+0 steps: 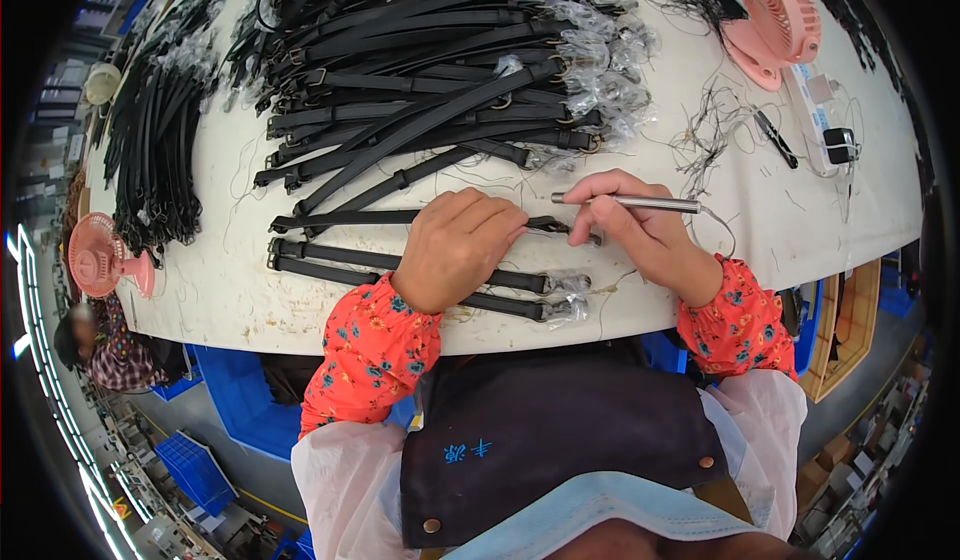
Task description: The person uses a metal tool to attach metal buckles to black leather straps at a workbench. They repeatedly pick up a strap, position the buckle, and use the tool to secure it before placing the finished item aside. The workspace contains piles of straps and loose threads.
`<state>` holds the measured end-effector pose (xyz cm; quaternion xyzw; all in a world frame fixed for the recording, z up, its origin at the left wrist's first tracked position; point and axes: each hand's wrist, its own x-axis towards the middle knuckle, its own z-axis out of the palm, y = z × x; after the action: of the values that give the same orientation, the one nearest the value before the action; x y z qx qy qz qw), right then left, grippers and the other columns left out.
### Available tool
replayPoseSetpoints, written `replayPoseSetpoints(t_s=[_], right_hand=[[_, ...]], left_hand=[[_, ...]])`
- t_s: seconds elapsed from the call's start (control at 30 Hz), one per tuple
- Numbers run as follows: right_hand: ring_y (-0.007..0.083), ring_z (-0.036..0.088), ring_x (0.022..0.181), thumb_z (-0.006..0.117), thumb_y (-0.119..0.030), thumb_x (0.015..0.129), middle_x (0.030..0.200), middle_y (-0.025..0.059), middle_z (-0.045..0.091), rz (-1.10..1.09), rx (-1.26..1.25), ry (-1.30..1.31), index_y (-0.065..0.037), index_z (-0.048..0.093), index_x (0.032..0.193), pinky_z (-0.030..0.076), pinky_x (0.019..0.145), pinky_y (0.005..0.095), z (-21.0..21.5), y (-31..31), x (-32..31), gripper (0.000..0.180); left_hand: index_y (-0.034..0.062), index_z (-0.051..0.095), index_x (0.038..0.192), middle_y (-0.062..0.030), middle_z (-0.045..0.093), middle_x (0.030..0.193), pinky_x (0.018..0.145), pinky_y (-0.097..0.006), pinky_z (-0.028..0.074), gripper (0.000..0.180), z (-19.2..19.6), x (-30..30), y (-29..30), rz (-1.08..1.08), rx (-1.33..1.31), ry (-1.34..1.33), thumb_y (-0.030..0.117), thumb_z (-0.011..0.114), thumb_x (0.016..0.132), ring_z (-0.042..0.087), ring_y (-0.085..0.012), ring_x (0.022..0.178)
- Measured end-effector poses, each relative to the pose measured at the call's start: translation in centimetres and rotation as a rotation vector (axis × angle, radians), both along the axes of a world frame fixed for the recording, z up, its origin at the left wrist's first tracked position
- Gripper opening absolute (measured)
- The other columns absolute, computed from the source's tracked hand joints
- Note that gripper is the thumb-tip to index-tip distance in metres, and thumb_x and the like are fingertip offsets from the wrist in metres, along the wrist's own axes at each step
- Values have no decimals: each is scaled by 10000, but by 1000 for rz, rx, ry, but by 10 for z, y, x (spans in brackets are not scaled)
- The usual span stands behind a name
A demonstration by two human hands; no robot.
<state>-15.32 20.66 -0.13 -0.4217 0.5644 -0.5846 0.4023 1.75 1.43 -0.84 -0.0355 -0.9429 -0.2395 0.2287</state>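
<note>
My left hand (452,245) is closed over a black strap (350,220) that lies across the near part of the table, its small buckle at the left end. My right hand (645,238) grips a slim silver pen-shaped tool (655,204) with a thin cord at its back end. The tool's tip points left, just above the strap's right end, where the fingers of my right hand come close to the strap's metal fitting. Below my left hand lie more black straps (330,264), with clear plastic wrap (568,300) around their right ends.
A large heap of black straps (430,90) covers the middle of the white table (700,310). Another bundle (160,150) hangs toward the left. Pink fans (775,15) stand at both sides. Loose threads, a black pen-like tool (776,140) and a power strip (812,120) lie right.
</note>
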Motion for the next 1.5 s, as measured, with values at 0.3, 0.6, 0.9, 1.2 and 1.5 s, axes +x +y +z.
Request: replayPoseSetpoints(t_s=[0.3, 0.6, 0.9, 1.2, 1.5], right_hand=[[93, 628, 731, 521, -261, 1089, 774, 39, 663, 49, 57, 61, -9, 653, 1148, 506, 677, 264, -1, -3, 0, 291], [89, 621, 713, 519, -266, 1088, 758, 36, 651, 79, 105, 99, -7, 663, 1119, 500, 656, 262, 5, -5, 0, 299], [91, 625, 718, 534, -228, 1084, 788, 36, 659, 5, 72, 71, -6, 659, 1138, 508, 661, 259, 3, -2, 0, 260], [230, 700, 815, 607, -87, 1012, 932, 107, 723, -148, -134, 503, -62, 655, 1173, 556, 752, 327, -6, -8, -3, 170], [354, 624, 1186, 705, -28, 875, 1240, 106, 696, -78, -225, 923, -94, 622, 1162, 497, 990, 439, -14, -19, -8, 306]], left_hand=[[56, 739, 965, -53, 733, 931, 703, -362, 538, 231, -4, 1, 0, 3, -24, 19, 42, 828, 752, 672, -244, 814], [55, 742, 965, -51, 735, 933, 693, -356, 533, 231, -5, 1, 0, 3, -33, 25, 36, 825, 750, 670, -238, 809], [83, 752, 970, -44, 735, 981, 781, -377, 507, 214, 2, 3, -3, -8, -18, -22, 74, 823, 768, 663, -250, 873], [80, 709, 1138, -83, 690, 1184, 930, -421, 473, 292, 20, -11, -32, 111, -52, -148, 89, 747, 849, 615, -310, 1080], [148, 703, 1144, -21, 615, 1128, 872, -399, 450, 360, 10, -22, -35, 86, -95, -231, 115, 788, 795, 573, -269, 1033]])
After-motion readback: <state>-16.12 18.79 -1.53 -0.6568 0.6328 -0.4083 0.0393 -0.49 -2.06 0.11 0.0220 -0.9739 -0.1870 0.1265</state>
